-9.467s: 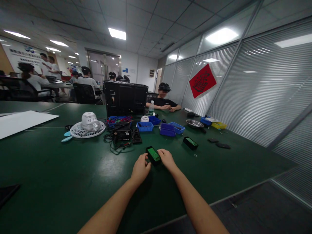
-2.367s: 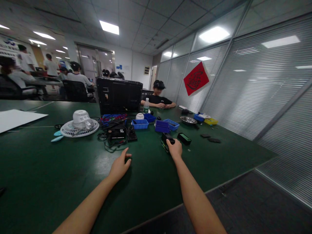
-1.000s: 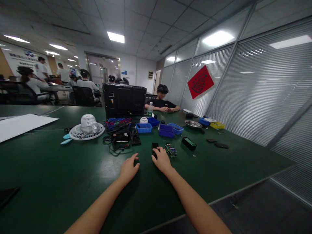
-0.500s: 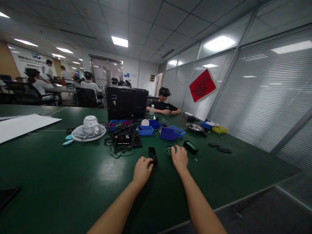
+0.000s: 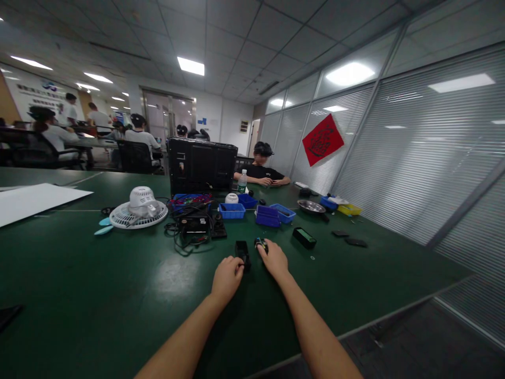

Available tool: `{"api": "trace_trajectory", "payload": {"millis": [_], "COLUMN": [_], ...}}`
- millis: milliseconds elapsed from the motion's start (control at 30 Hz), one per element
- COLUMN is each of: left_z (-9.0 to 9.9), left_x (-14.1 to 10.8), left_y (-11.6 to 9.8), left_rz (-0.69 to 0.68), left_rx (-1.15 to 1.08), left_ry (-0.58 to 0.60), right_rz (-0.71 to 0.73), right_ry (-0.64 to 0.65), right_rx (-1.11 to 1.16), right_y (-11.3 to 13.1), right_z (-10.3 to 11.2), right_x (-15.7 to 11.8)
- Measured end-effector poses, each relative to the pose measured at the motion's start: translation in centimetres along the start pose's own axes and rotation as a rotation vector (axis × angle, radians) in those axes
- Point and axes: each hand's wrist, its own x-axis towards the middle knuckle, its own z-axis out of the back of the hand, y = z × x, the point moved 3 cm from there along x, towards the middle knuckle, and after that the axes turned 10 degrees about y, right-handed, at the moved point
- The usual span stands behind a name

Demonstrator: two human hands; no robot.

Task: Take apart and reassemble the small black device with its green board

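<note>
A black open box-shaped housing (image 5: pixel 242 249) lies on the green table, and my left hand (image 5: pixel 228 276) grips its near end between thumb and fingers. Just to its right, my right hand (image 5: pixel 275 258) is closed round a small circuit board (image 5: pixel 260 242) with bits of green and yellow on it. My fingers cover most of that board. Beyond my right hand lies a second black housing (image 5: pixel 304 237) with a green board inside. A small pale ring (image 5: pixel 312 258) rests on the table near it.
Blue bins (image 5: pixel 232 211) stand behind my hands. Tangled cables and a black power unit (image 5: pixel 194 223) lie left, beside a white fan (image 5: pixel 139 210). A metal dish (image 5: pixel 311 206) and flat black pieces (image 5: pixel 355 242) sit right. Across the table a person (image 5: pixel 263 168) is seated.
My right hand has moved left with the circuit board, closer to the black housing. My left hand keeps hold of the housing. The view has shifted slightly.
</note>
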Motion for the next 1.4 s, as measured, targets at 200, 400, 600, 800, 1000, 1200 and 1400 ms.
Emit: {"api": "trace_trajectory", "payload": {"millis": [200,400,600,800,1000,1200,1400], "left_z": [0.0,-0.1,-0.2,-0.4,-0.6,-0.4,-0.2], "left_x": [0.0,0.1,0.2,0.1,0.1,-0.1,-0.3], "left_y": [0.2,0.2,0.3,0.3,0.0,-0.9,-1.3], "left_rz": [0.044,0.067,0.039,0.051,-0.013,-0.077,-0.093], "left_rx": [-0.081,-0.103,-0.130,-0.147,-0.170,-0.166,-0.149], "left_ry": [0.030,0.060,0.052,0.074,0.106,0.169,0.210], "right_rz": [-0.141,0.003,0.080,0.024,-0.042,0.050,0.105], "right_ry": [0.068,0.068,0.035,0.005,0.014,-0.206,-0.229], "right_rx": [-0.054,-0.041,0.011,0.018,0.094,0.499,0.441], "right_y": [-1.3,0.9,2.2,2.0,1.0,2.1,4.3], "right_z": [0.6,0.0,-0.3,-0.3,0.1,1.2,1.2], "right_x": [0.2,-0.6,-1.2,-1.0,-0.6,-1.2,-2.2]}}
